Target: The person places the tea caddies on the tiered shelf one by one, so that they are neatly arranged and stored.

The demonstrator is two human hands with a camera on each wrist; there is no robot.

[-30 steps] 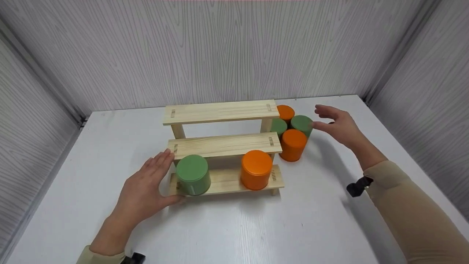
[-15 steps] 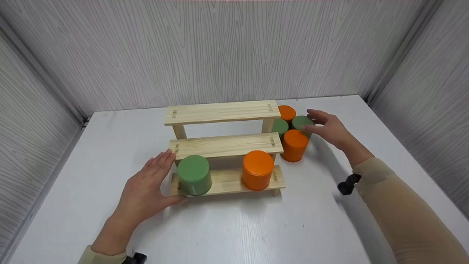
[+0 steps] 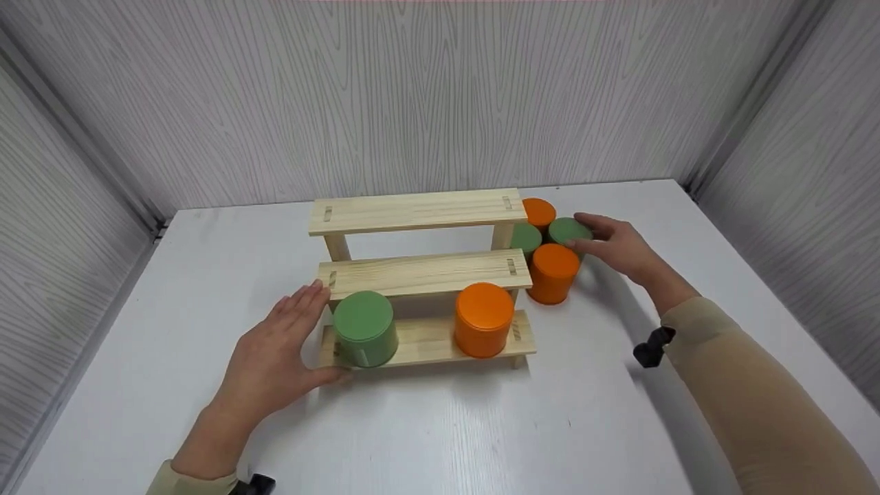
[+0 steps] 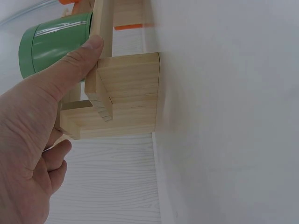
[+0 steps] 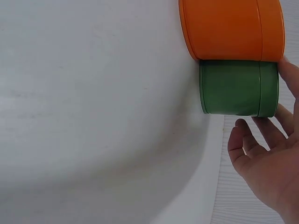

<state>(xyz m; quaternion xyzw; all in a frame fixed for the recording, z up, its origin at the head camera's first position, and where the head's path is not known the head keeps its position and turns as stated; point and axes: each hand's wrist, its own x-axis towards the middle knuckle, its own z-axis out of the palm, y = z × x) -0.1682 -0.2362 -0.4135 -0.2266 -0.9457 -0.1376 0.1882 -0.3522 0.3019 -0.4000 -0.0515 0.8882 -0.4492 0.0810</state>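
A three-step wooden display shelf stands on the white table. My left hand grips its left end: the thumb presses the lowest step's front edge, and the fingers reach to the middle step. Beside that hand, a green lidded canister sits at the left of the lowest step; an orange canister sits at its right. Behind the shelf's right end, my right hand pinches a green canister near its lid, thumb on one side and fingers on the other. That canister stands against an orange canister.
The right-hand group also has a green canister partly hidden by the shelf and an orange one at the back. Wood-grain panels enclose the table at the back and both sides.
My right hand has moved left and taken hold of the rear right green canister by its lid. The left hand has stayed on the shelf's left end.
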